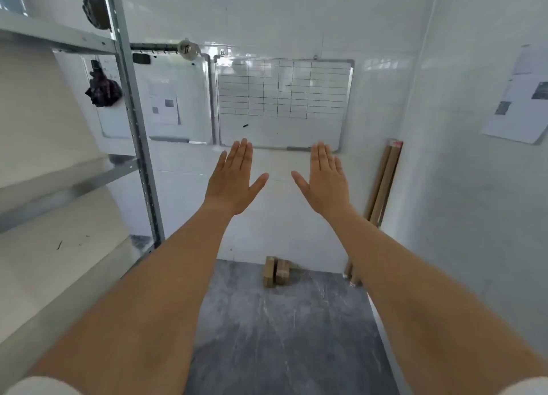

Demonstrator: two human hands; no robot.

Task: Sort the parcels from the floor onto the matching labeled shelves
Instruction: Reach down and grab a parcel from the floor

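Note:
Both my arms stretch straight out in front of me at chest height. My left hand (234, 178) and my right hand (324, 178) are flat, backs toward me, thumbs spread, and hold nothing. Far below them, two small brown cardboard parcels (276, 271) stand side by side on the grey floor against the back wall. A metal shelving unit (135, 127) with pale boards fills the left side; no labels on it can be read from here.
Two whiteboards (281, 104) hang on the back wall, one with a drawn grid. Long cardboard tubes (382, 184) lean in the right corner. Dark cloth bundles (103, 90) hang by the shelf upright. Papers (522, 98) are pinned to the right wall. Grey marbled floor (281, 335) lies ahead.

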